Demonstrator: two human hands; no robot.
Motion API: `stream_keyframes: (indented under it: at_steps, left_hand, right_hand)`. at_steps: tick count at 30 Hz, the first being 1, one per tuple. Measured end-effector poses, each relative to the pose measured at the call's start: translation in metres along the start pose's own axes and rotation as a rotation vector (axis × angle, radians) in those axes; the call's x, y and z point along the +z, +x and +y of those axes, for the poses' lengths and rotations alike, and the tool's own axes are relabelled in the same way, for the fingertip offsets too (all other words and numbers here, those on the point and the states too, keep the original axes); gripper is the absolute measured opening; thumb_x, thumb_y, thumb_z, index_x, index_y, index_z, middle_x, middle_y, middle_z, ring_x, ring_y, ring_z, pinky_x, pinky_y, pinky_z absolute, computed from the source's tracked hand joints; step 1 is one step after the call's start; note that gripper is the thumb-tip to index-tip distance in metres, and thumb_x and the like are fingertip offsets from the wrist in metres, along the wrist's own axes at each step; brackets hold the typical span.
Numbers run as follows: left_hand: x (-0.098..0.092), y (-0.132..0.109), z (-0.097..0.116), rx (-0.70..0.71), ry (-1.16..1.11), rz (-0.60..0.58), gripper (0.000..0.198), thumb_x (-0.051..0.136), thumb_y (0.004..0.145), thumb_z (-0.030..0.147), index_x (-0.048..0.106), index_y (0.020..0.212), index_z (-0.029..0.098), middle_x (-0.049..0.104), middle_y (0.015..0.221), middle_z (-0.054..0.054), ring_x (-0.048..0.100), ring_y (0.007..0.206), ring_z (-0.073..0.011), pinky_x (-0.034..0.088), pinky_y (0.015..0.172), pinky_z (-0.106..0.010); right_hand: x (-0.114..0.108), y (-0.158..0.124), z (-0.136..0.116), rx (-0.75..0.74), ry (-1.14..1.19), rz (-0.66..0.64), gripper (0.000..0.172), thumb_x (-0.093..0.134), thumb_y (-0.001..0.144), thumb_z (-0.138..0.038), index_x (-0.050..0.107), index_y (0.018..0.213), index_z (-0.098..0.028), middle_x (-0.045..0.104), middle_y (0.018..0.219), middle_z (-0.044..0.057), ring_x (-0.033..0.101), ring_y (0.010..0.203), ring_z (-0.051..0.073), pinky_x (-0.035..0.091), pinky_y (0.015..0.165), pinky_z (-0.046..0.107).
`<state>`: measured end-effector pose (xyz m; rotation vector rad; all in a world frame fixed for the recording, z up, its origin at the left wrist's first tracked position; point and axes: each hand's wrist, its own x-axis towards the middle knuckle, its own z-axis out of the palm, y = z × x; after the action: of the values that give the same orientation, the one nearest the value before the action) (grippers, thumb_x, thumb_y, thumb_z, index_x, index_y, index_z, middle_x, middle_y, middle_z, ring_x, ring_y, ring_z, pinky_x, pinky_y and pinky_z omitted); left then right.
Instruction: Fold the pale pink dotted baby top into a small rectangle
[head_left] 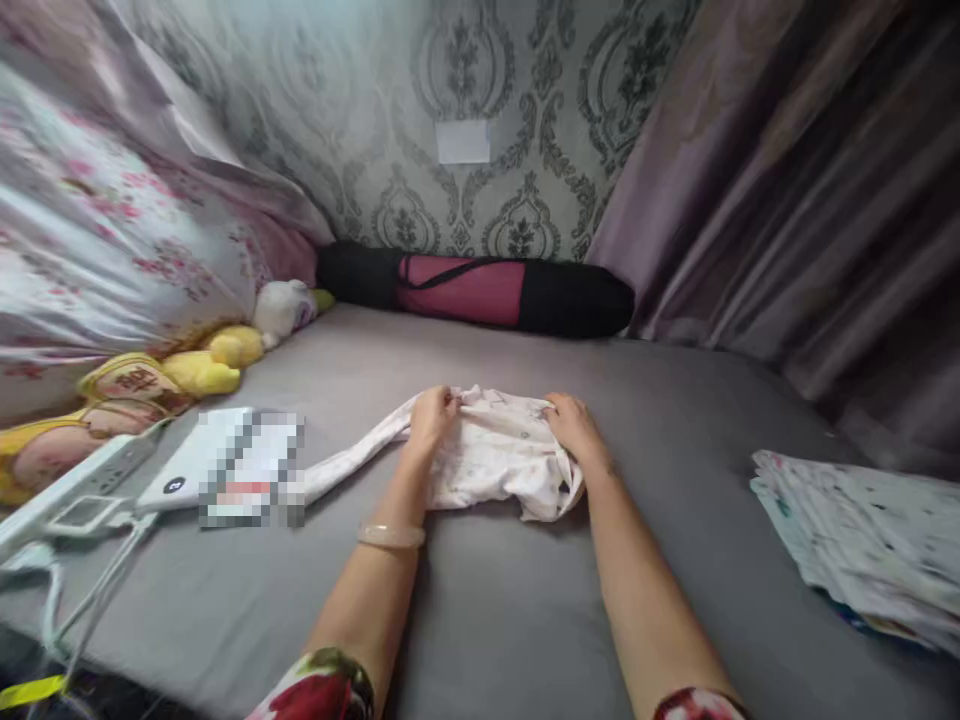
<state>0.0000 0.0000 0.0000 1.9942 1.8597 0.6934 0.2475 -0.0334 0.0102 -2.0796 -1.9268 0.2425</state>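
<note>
A white garment (487,465) with a faint small print lies bunched on the grey sheet in front of me. One long sleeve of it stretches out to the left. My left hand (432,418), with a pale bangle on the wrist, is closed on the garment's upper left edge. At the upper right edge, my right hand (576,430) grips the cloth with curled fingers. A loose loop of fabric hangs beside the right wrist. My fingertips are partly hidden by the cloth and the backs of my hands.
A stack of folded cloths (862,540) lies at the right. To the left are a white box (199,455), a power strip (112,465) with cables, and yellow plush toys (199,370). A black and maroon rolled bag (465,290) lies along the wall between curtains (750,200).
</note>
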Motion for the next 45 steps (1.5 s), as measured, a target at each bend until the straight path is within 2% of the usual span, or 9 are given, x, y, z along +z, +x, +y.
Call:
stream_keyframes:
  at_steps: [4, 7, 11, 15, 19, 22, 25, 37, 45]
  left_hand:
    - [-0.002, -0.001, 0.004, 0.068, 0.072, 0.1, 0.022, 0.052, 0.087, 0.029, 0.069, 0.078, 0.019, 0.06, 0.082, -0.008, 0.053, 0.087, -0.0216, 0.039, 0.076, -0.03]
    - [0.002, -0.004, 0.011, 0.183, 0.067, 0.175, 0.021, 0.055, 0.087, 0.033, 0.07, 0.078, 0.021, 0.059, 0.107, -0.011, 0.049, 0.104, -0.026, 0.038, 0.088, -0.036]
    - [0.014, -0.006, 0.018, 0.371, 0.033, 0.128, 0.018, 0.05, 0.09, 0.027, 0.064, 0.08, 0.02, 0.062, 0.11, -0.008, 0.051, 0.105, -0.0231, 0.031, 0.1, -0.041]
    - [0.024, -0.001, 0.015, 0.363, -0.004, 0.027, 0.022, 0.041, 0.093, 0.025, 0.052, 0.074, 0.02, 0.06, 0.075, -0.003, 0.052, 0.074, -0.0165, 0.038, 0.084, -0.032]
    - [0.028, 0.003, 0.011, 0.342, -0.066, 0.033, 0.023, 0.042, 0.091, 0.024, 0.044, 0.069, 0.021, 0.055, 0.07, -0.001, 0.048, 0.067, -0.0146, 0.034, 0.065, -0.026]
    - [0.028, 0.003, 0.012, 0.346, -0.051, 0.027, 0.023, 0.043, 0.09, 0.024, 0.041, 0.067, 0.021, 0.053, 0.068, 0.0, 0.046, 0.066, -0.0143, 0.031, 0.063, -0.025]
    - [0.027, 0.002, 0.014, 0.348, -0.013, 0.007, 0.025, 0.043, 0.09, 0.024, 0.039, 0.066, 0.021, 0.052, 0.068, -0.001, 0.045, 0.066, -0.0149, 0.03, 0.063, -0.026]
    - [0.022, -0.002, 0.018, 0.334, 0.055, -0.038, 0.022, 0.042, 0.091, 0.024, 0.044, 0.069, 0.021, 0.059, 0.075, -0.004, 0.05, 0.073, -0.0167, 0.033, 0.068, -0.027]
    - [0.023, -0.001, 0.017, 0.335, 0.087, -0.047, 0.022, 0.043, 0.091, 0.024, 0.044, 0.069, 0.021, 0.059, 0.075, -0.004, 0.051, 0.073, -0.0166, 0.032, 0.067, -0.026]
  right_hand:
    - [-0.02, 0.008, 0.03, 0.13, 0.127, -0.106, 0.03, 0.05, 0.086, -0.025, 0.072, 0.104, -0.018, 0.073, 0.096, 0.008, 0.065, 0.087, 0.019, 0.043, 0.068, 0.022]
    - [-0.029, 0.008, 0.053, 0.21, 0.225, -0.198, 0.025, 0.054, 0.083, -0.025, 0.075, 0.094, -0.015, 0.073, 0.083, 0.005, 0.064, 0.074, 0.017, 0.041, 0.058, 0.021]
    - [-0.026, 0.006, 0.066, 0.247, 0.161, -0.233, 0.024, 0.058, 0.08, -0.022, 0.074, 0.097, -0.016, 0.072, 0.087, 0.006, 0.064, 0.076, 0.017, 0.043, 0.062, 0.022]
    - [-0.017, 0.009, 0.052, 0.02, 0.081, -0.067, 0.034, 0.057, 0.079, -0.012, 0.071, 0.109, -0.019, 0.068, 0.109, 0.008, 0.06, 0.1, 0.019, 0.042, 0.085, 0.026]
    - [-0.01, 0.009, 0.024, -0.153, 0.12, -0.006, 0.022, 0.054, 0.087, -0.021, 0.073, 0.098, -0.022, 0.067, 0.102, 0.006, 0.056, 0.098, 0.02, 0.039, 0.092, 0.03]
    - [-0.003, 0.004, 0.003, -0.227, 0.072, -0.019, 0.035, 0.047, 0.085, -0.008, 0.072, 0.101, -0.027, 0.062, 0.106, 0.005, 0.051, 0.102, 0.02, 0.037, 0.092, 0.03]
    - [0.004, -0.003, -0.01, -0.208, -0.015, -0.047, 0.049, 0.041, 0.081, 0.001, 0.07, 0.107, -0.029, 0.057, 0.11, 0.007, 0.048, 0.104, 0.021, 0.036, 0.091, 0.031]
    - [-0.015, 0.0, 0.012, -0.123, 0.044, -0.083, 0.015, 0.053, 0.076, -0.01, 0.061, 0.08, -0.021, 0.056, 0.093, 0.006, 0.051, 0.091, 0.019, 0.038, 0.079, 0.027]
    - [-0.011, -0.001, 0.017, -0.274, 0.064, -0.164, 0.063, 0.04, 0.073, 0.006, 0.068, 0.113, -0.033, 0.058, 0.115, 0.004, 0.048, 0.106, 0.019, 0.036, 0.095, 0.029]
